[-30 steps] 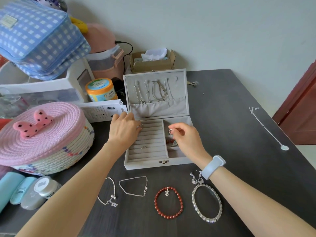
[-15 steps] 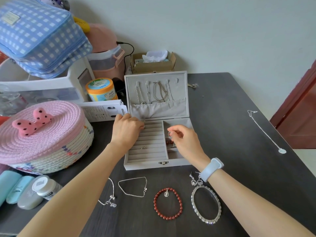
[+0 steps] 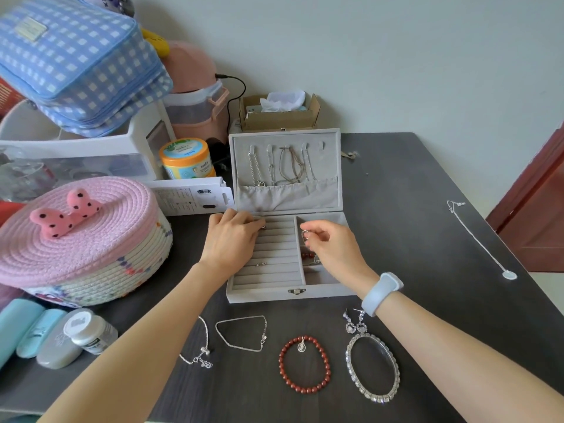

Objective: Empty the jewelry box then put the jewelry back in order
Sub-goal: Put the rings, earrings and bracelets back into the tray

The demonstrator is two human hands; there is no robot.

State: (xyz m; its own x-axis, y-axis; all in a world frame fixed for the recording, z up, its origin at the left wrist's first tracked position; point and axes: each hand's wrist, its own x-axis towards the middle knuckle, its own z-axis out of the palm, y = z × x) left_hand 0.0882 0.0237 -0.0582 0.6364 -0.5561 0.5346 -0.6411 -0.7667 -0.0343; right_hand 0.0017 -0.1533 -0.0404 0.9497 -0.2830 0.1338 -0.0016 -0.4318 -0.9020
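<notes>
While the grey jewelry box (image 3: 287, 293) stands open at the middle of the dark wood-grain counter (image 3: 412, 224), its lid upright with four chains hanging inside, the left hand (image 3: 232, 239) rests on the back corner of the ring-slot tray, fingers curled; whether they grip anything cannot be told. The right hand (image 3: 332, 248) hovers over the right compartment, thumb and forefinger pinched on a small silver ring (image 3: 304, 234). One pair of studs (image 3: 260, 264) sits in the slots. Before the box lie two thin silver chains, one red bead bracelet (image 3: 304, 364), one rhinestone bangle (image 3: 372, 367) and a pair of drop earrings (image 3: 354, 323). One long necklace (image 3: 479, 239) lies well apart at the right edge. Clutter lines the pale wall; a red-brown door shows at right. Compared with half a second earlier, both hands are almost unmoved.
</notes>
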